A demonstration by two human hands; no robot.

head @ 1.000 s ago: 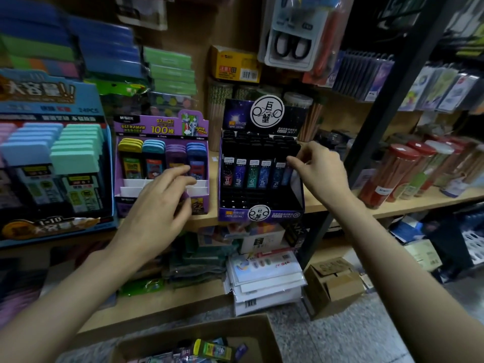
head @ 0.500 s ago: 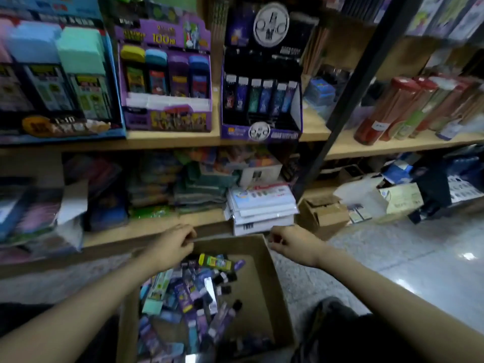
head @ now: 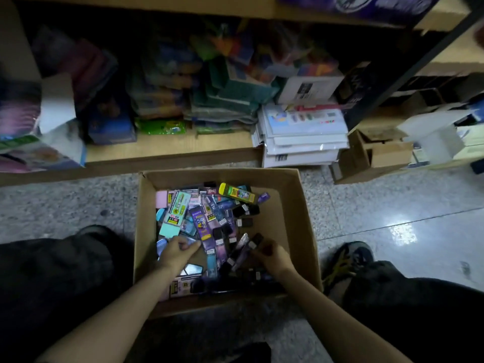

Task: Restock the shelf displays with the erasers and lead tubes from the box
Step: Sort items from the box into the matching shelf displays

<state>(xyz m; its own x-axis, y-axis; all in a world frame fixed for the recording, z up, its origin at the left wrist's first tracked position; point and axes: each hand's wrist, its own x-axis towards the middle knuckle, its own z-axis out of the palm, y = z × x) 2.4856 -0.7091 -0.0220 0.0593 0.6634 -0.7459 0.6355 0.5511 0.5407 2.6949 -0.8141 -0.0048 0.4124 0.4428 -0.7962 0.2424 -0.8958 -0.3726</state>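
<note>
left hand point(head: 179, 252) and right hand point(head: 272, 255) curl inside the box point(head: 296, 213) among erasers point(head: 175, 213) and lead tubes point(head: 237, 255); what each grip holds, i cannot tell.

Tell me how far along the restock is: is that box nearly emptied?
Done: cannot be judged; the display slots are out of view. In hand: both hands are inside the cardboard box, left hand among blue packets, right hand at the dark lead tubes; a firm grip isn't clear for either. Left: plenty, since a heap of tubes and erasers, like the mint eraser, lies in the box.
</note>
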